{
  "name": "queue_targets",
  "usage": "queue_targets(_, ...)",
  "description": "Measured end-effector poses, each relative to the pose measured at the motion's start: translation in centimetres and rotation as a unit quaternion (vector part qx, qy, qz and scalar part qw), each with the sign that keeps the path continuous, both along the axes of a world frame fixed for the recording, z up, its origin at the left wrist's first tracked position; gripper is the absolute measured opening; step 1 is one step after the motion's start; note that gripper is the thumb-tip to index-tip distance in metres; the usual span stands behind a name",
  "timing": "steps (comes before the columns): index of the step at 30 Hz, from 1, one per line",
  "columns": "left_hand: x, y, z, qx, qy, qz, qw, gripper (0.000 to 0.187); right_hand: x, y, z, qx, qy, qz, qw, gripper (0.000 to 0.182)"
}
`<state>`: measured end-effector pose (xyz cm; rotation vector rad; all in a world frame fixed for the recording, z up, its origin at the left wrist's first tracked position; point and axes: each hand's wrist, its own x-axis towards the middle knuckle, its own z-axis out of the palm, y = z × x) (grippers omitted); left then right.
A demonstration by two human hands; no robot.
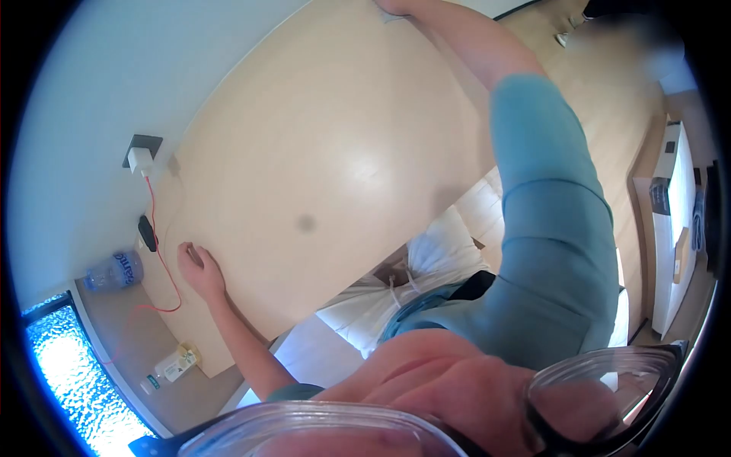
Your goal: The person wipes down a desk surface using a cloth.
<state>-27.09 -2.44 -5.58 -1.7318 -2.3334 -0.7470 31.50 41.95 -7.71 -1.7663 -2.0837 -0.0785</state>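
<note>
My left hand (202, 276) rests at the left side of the pale wooden table (320, 152), its fingers loosely bent with a gap between thumb and fingers and nothing in it. Near it runs a red cable (154, 206), with a small black object (147, 233) beside it. At the far end of the tabletop my right hand (392, 6) presses down on a small greyish cloth (396, 18). The top of the frame cuts this hand off, so most of its fingers are hidden.
A white charger (140, 161) is plugged into the wall socket. A large clear bottle (114, 272) and a smaller labelled bottle (177, 363) stand at the left. White cushions (442, 251) lie below the table edge. Another person (620, 46) is blurred at upper right.
</note>
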Motion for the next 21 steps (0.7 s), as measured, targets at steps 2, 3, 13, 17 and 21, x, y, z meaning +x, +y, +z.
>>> queue_targets(2,0.1,-0.6,0.1,-0.003,-0.008,0.0,1.0,0.033,0.7,0.4,-1.1,-0.001,-0.005,0.005,1.0,0.054)
queue_targets(3,0.2,-0.6,0.3,-0.008,0.005,0.0,1.0,0.033,1.2,0.7,-1.6,-0.013,0.01,0.007,1.0,0.055)
queue_targets(13,-0.3,-0.5,-0.3,0.021,-0.04,0.002,0.999,0.033,11.6,-12.8,-1.0,-0.066,-0.067,0.052,0.994,0.064)
queue_targets(17,0.6,-0.9,0.6,0.002,0.015,0.013,1.0,0.034,17.8,-23.9,-0.3,-0.065,-0.016,0.106,0.992,0.06)
queue_targets(21,0.8,-1.0,0.2,0.008,0.021,0.018,1.0,0.034,19.9,-29.7,1.4,-0.097,0.008,0.081,0.992,0.058)
